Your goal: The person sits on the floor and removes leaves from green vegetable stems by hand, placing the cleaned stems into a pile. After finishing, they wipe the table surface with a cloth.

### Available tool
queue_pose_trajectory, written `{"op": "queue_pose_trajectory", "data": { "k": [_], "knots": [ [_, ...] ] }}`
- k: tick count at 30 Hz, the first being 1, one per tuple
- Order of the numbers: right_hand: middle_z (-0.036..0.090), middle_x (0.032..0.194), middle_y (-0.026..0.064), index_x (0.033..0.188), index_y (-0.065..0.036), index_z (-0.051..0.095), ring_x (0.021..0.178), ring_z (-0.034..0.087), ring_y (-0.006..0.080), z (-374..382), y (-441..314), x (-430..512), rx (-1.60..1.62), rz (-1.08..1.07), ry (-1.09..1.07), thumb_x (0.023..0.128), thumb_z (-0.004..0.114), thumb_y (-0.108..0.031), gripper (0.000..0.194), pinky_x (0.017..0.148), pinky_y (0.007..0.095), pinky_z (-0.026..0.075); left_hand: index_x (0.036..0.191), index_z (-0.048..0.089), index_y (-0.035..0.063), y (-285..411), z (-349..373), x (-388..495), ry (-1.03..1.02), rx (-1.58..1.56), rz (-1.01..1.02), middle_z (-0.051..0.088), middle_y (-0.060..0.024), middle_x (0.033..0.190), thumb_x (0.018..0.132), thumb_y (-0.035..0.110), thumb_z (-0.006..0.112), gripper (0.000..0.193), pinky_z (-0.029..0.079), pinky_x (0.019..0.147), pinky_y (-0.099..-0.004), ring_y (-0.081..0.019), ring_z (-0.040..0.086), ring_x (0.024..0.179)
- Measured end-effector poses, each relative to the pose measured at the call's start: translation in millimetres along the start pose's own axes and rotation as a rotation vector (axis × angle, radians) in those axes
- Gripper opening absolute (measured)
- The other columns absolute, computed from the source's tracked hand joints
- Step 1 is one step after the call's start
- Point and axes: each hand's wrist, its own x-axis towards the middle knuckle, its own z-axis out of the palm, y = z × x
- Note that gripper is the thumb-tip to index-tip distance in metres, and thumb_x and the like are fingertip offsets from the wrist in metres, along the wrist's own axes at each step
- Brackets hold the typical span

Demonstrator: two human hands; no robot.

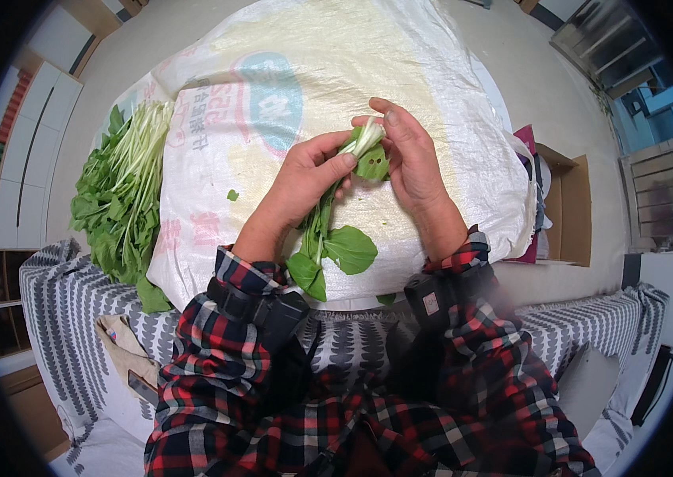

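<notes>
My left hand is closed round the stems of a leafy green vegetable plant, its pale root end pointing up and its broad leaves hanging down. My right hand is beside the pale end, thumb and fingers close to a leaf with small holes; whether it pinches anything is hard to tell. Both hands are above a white woven plastic sack with printing, spread over the table. A large pile of the same greens lies at the sack's left edge, stems up and leaves down.
Small leaf scraps lie on the sack. A patterned cloth covers the seat around me, with a beige cloth and a phone on the left. An open cardboard box stands on the floor at the right.
</notes>
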Motion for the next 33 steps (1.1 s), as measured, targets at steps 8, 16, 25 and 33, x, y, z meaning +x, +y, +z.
{"op": "queue_pose_trajectory", "data": {
  "k": [8, 16, 25, 33],
  "knots": [
    [0.063, 0.093, 0.0051, 0.123, 0.001, 0.052, 0.085, 0.060, 0.0110, -0.2, 2.0, -1.7, -0.217, 0.029, -0.051, 0.085, 0.065, -0.008, 0.041, 0.076, 0.0224, 0.048, 0.132, 0.042, -0.0027, 4.0, -0.3, 1.5, 0.024, -0.149, 0.029, 0.060, -0.0039, 0.084, 0.089, 0.014, 0.062, 0.050, 0.047, 0.053, -0.0198, -0.0080, 0.056, 0.063],
    [0.060, 0.081, 0.0007, 0.122, 0.000, 0.052, 0.073, 0.057, 0.0064, -0.2, 5.7, -0.8, -0.304, -0.102, 0.000, 0.085, 0.062, -0.001, 0.039, 0.066, 0.0194, 0.046, 0.128, 0.043, -0.0046, 5.6, -3.5, 0.5, -0.002, -0.189, -0.039, 0.061, -0.0065, 0.084, 0.089, 0.015, 0.062, 0.048, 0.047, 0.051, -0.0195, -0.0089, 0.057, 0.062],
    [0.062, 0.084, 0.0027, 0.116, 0.004, 0.053, 0.074, 0.058, 0.0073, -13.8, 6.4, 8.4, -0.307, -0.286, 0.350, 0.088, 0.059, -0.003, 0.030, 0.067, 0.0197, 0.047, 0.120, 0.048, -0.0050, 5.0, -1.8, 1.2, 0.022, -0.244, -0.050, 0.065, -0.0109, 0.092, 0.090, 0.012, 0.059, 0.037, 0.050, 0.052, -0.0198, -0.0094, 0.058, 0.062],
    [0.062, 0.103, 0.0082, 0.112, 0.001, 0.060, 0.093, 0.057, 0.0143, -9.3, 5.7, 4.4, -0.731, -0.501, 0.348, 0.091, 0.057, -0.021, 0.031, 0.082, 0.0267, 0.045, 0.120, 0.049, -0.0043, 4.3, -3.9, 2.0, 0.048, -0.232, 0.005, 0.065, -0.0098, 0.090, 0.091, 0.011, 0.058, 0.035, 0.051, 0.055, -0.0204, -0.0094, 0.058, 0.062]
  ]
}}
